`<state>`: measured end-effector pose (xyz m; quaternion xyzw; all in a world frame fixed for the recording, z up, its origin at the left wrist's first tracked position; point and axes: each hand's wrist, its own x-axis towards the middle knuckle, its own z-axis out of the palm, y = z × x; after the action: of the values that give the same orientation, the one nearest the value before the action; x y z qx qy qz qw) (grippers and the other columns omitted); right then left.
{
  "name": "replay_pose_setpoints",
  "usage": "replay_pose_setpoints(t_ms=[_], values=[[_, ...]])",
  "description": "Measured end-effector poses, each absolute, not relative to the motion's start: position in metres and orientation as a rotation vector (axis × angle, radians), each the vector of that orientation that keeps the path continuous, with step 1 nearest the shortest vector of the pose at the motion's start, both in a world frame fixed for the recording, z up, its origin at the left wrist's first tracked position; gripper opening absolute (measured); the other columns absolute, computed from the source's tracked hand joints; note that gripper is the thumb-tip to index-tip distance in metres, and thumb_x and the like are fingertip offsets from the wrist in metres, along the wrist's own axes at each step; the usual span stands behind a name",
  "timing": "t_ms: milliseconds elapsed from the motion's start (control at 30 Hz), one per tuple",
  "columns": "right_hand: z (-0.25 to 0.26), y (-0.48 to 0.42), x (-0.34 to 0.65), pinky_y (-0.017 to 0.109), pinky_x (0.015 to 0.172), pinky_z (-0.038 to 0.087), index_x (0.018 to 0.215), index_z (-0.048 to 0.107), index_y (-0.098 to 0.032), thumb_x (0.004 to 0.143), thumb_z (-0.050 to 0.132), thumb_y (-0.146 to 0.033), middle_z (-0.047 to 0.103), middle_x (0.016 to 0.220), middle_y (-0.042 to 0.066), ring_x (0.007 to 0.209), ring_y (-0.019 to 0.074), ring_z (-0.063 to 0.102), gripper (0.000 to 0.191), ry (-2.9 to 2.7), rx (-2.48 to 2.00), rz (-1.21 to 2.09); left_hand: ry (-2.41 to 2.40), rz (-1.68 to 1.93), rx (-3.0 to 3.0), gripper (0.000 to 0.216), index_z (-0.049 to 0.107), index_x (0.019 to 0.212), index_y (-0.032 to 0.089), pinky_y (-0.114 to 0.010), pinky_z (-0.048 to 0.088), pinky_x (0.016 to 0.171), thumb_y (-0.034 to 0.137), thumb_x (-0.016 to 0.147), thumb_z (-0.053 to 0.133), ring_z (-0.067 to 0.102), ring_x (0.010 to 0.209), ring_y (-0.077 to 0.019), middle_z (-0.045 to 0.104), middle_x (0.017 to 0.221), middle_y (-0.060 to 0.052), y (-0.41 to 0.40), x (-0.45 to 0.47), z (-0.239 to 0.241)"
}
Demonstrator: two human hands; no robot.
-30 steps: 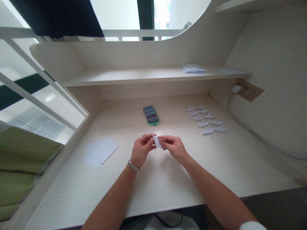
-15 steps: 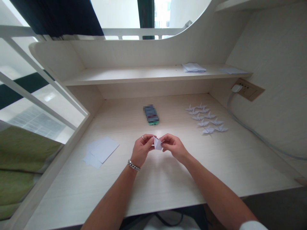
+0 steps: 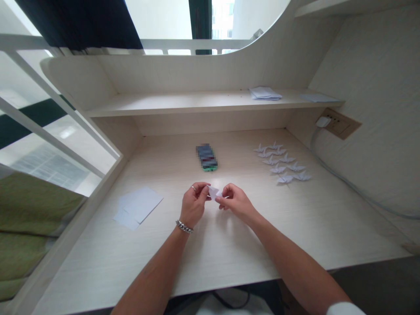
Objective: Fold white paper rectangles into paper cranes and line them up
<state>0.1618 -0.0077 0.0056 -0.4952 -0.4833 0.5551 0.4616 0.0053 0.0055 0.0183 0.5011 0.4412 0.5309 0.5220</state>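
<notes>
A small piece of folded white paper (image 3: pixel 214 192) is held just above the desk, between my two hands. My left hand (image 3: pixel 194 202), with a ring and a chain bracelet, pinches its left side. On its right side and lower edge, the thumb and fingers of my right hand (image 3: pixel 236 202) are closed. The fingertips hide part of the folds. Several folded paper cranes (image 3: pixel 278 168) stand in rows on the desk to the right. Flat sheets of white paper (image 3: pixel 144 204) lie to the left of my hands.
A phone-like object (image 3: pixel 207 157), blurred out, lies beyond my hands on the desk (image 3: pixel 229 249). Behind it runs a shelf (image 3: pixel 197 107) bearing a paper stack (image 3: pixel 265 93). A cable (image 3: pixel 348 181) hangs from the wall socket (image 3: pixel 341 123) along the right wall.
The folded paper has tilted and turned slightly between my hands. My right fingers have shifted a little left onto its lower edge. The cranes and sheets are unmoved.
</notes>
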Motion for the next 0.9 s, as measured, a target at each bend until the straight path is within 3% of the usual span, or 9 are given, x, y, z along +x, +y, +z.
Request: replay_pose_setpoints(t_ms=[167,333,533,633,767,900], values=[[0.003,-0.006,0.163,0.024,0.049,0.043,0.071,0.047,-0.020,0.065,0.078,-0.037,0.058,0.057,-0.005,0.048,0.0121,0.057,0.036,-1.173,-1.153,1.321,0.975,1.213,1.113,0.031,0.063,0.099,0.015,-0.031,0.058,0.071,0.027,0.071,0.070,0.064,0.074,-0.0147,0.064,0.076,0.000,0.002,0.005,0.024],[0.006,-0.006,0.164,0.023,0.049,0.042,0.071,0.048,-0.019,0.066,0.078,-0.036,0.058,0.056,-0.004,0.049,0.0118,0.057,0.034,-1.190,-1.112,1.311,1.001,1.197,1.139,0.037,0.062,0.101,0.014,-0.028,0.057,0.067,0.025,0.068,0.074,0.060,0.064,-0.0110,0.059,0.066,0.004,0.003,0.006,0.023],[0.015,-0.008,0.171,0.023,0.048,0.041,0.093,0.063,-0.018,0.082,0.054,-0.033,0.063,0.065,-0.001,0.049,0.0109,0.054,0.021,-1.206,-1.054,1.413,1.087,1.179,1.056,0.042,0.062,0.103,0.013,-0.027,0.057,0.064,0.029,0.067,0.075,0.064,0.066,-0.0130,0.063,0.067,0.002,0.005,0.006,0.024],[0.016,-0.008,0.173,0.024,0.054,0.043,0.098,0.067,-0.019,0.076,0.061,-0.026,0.062,0.072,0.000,0.057,0.0108,0.053,0.024,-1.343,-1.089,1.266,1.072,1.158,1.043,0.042,0.064,0.104,0.012,-0.027,0.057,0.063,0.027,0.067,0.074,0.063,0.063,-0.0121,0.065,0.068,0.002,0.005,0.005,0.025],[0.012,-0.008,0.169,0.025,0.060,0.046,0.089,0.067,-0.019,0.075,0.069,-0.032,0.065,0.086,0.003,0.068,0.0129,0.057,0.019,-1.432,-1.170,1.069,1.005,1.110,1.122,0.036,0.067,0.102,0.012,-0.026,0.055,0.062,0.023,0.068,0.073,0.062,0.059,-0.0110,0.064,0.064,0.002,0.004,0.006,0.023],[0.006,-0.007,0.167,0.025,0.054,0.045,0.094,0.064,-0.018,0.077,0.069,-0.034,0.061,0.069,-0.001,0.059,0.0125,0.055,0.024,-1.337,-1.142,1.125,0.891,1.083,1.153,0.040,0.067,0.107,0.012,-0.029,0.055,0.067,0.023,0.069,0.074,0.064,0.064,-0.0124,0.068,0.070,0.000,0.002,0.005,0.022]])
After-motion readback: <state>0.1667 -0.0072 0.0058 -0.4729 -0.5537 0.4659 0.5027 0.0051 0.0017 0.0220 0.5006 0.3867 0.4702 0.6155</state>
